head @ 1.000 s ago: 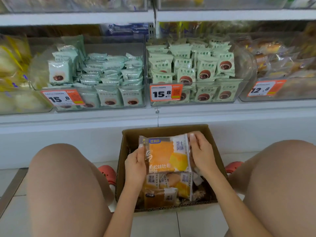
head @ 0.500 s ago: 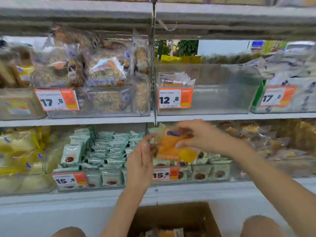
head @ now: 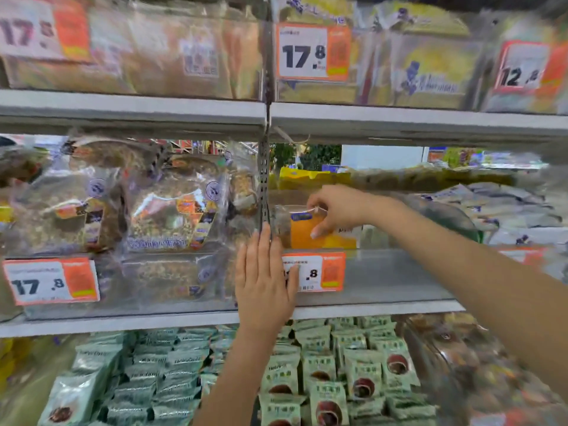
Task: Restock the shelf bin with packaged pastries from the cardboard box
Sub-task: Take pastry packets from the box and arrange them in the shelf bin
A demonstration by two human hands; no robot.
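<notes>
My right hand point(head: 336, 209) reaches over the rim of the clear shelf bin point(head: 390, 275) on the middle shelf and pinches the top of an orange packaged pastry point(head: 302, 233), which stands upright at the bin's left end. My left hand point(head: 264, 278) is flat, its fingers straight, against the bin's front beside the price tag point(head: 319, 272). The cardboard box is out of view.
Left of the bin stands another clear bin with brown bread packs point(head: 172, 210). The shelf below holds pale green snack packets point(head: 322, 364). The top shelf carries more bagged goods behind price tags point(head: 312, 52). A metal upright point(head: 263, 179) divides the shelf bays.
The view rose from the box on the floor to the middle shelf. My right hand carried the orange pastry up into the bin; my left hand let go of it and now lies on the bin's front.
</notes>
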